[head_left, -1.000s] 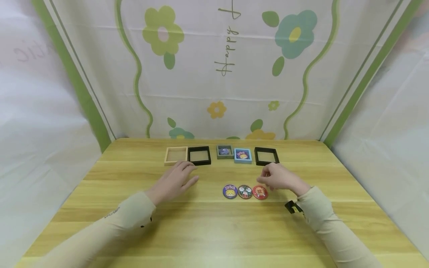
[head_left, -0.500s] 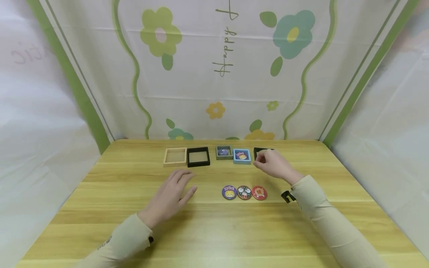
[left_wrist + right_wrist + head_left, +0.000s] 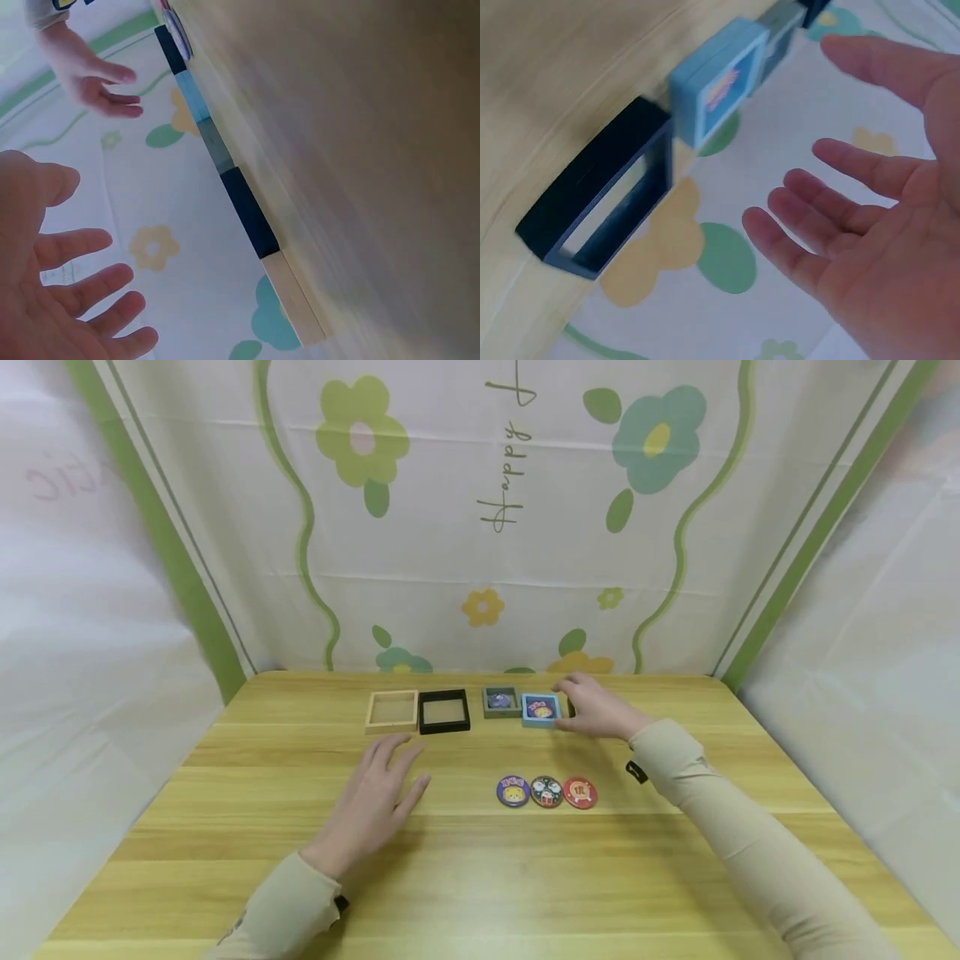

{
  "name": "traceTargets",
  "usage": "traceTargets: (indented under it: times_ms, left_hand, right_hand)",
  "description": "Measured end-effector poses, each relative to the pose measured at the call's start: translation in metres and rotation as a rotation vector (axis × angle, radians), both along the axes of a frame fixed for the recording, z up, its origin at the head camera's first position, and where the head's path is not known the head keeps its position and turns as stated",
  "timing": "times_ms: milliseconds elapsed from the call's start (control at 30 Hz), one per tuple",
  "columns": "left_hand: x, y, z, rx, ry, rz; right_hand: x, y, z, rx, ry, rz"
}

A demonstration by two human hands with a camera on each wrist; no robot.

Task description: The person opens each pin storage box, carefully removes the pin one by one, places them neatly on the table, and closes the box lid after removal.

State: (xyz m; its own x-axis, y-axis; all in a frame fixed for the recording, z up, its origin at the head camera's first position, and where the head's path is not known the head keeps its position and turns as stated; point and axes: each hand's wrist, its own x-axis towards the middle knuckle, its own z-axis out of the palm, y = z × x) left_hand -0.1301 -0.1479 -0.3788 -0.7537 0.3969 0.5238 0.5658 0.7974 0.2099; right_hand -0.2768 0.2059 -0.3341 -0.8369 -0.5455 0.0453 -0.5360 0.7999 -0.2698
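Observation:
My right hand (image 3: 600,708) is raised beside the light blue square frame (image 3: 540,723), thumb and fingers spread apart and holding nothing. Inside that frame lies a badge with a yellow cartoon face. To its left, a grey-green frame (image 3: 501,714) has a purplish badge in it. A black frame (image 3: 592,165) shows in the right wrist view; in the head view my right hand mostly hides it. My left hand (image 3: 367,806) hovers over the table's left half, fingers loosely extended with nothing in them.
Three round badges lie in a row: a purple badge (image 3: 513,792), a dark green badge (image 3: 547,792) and a red badge (image 3: 581,792). At the back left stand a light wooden frame (image 3: 392,727) and another black frame (image 3: 444,727). A flowered curtain (image 3: 420,543) hangs behind the table.
My right hand has left the red badge, moved back past the right black frame and left to the blue frame, its fingers spreading. My left hand has drawn back slightly toward me.

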Motion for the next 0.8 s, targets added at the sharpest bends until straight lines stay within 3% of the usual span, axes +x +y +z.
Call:
traceTargets:
  times_ms: [200, 533, 800]
  left_hand:
    - [0.003, -0.004, 0.000, 0.016, 0.039, 0.014]
    - [0.003, -0.005, -0.005, 0.033, 0.172, -0.046]
    - [0.006, -0.007, -0.005, 0.051, 0.143, -0.041]
  right_hand:
    - [-0.019, -0.005, -0.006, 0.089, -0.052, 0.003]
    - [-0.042, -0.017, -0.013, 0.207, -0.107, 0.008]
    - [-0.048, -0.027, -0.015, 0.272, -0.159, -0.019]
